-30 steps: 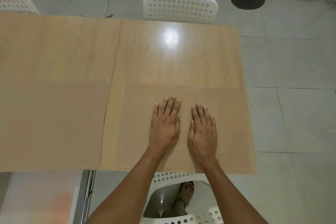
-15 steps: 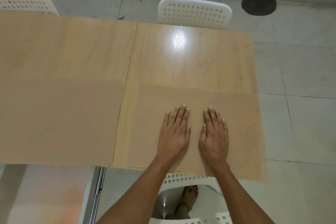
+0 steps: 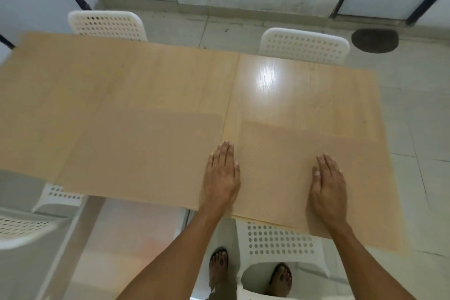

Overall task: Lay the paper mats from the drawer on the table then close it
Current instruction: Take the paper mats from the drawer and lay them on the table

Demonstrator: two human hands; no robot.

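— Both hands have slid apart since a moment ago: the left hand (image 3: pixel 222 175) now lies flat at the left edge of the right mat (image 3: pixel 292 178), partly over the bare strip of worktop (image 3: pixel 170 80) between the two mats, and the right hand (image 3: pixel 328 190) lies flat further right on the same mat.

— Are they gripping anything?

— No. Each grip is apart, fingers straight and pressed down on the paper, holding nothing. It looks like a smoothing stroke outward.

— And the other mat?

— The left mat (image 3: pixel 134 153) lies flat on the near half of the worktop, just beside the right one, not overlapping it. Both reach the near edge.

— So how far along is this?

— Two mats are down, so the laying part seems nearly finished, perhaps complete; I cannot tell whether more mats remain. The drawer is not in view, so whether it stands open I cannot say. By the task, closing it is what is left.

— Anything else around?

— White perforated chairs: two at the far side (image 3: pixel 304 45), one tucked under the near edge (image 3: pixel 280 241).
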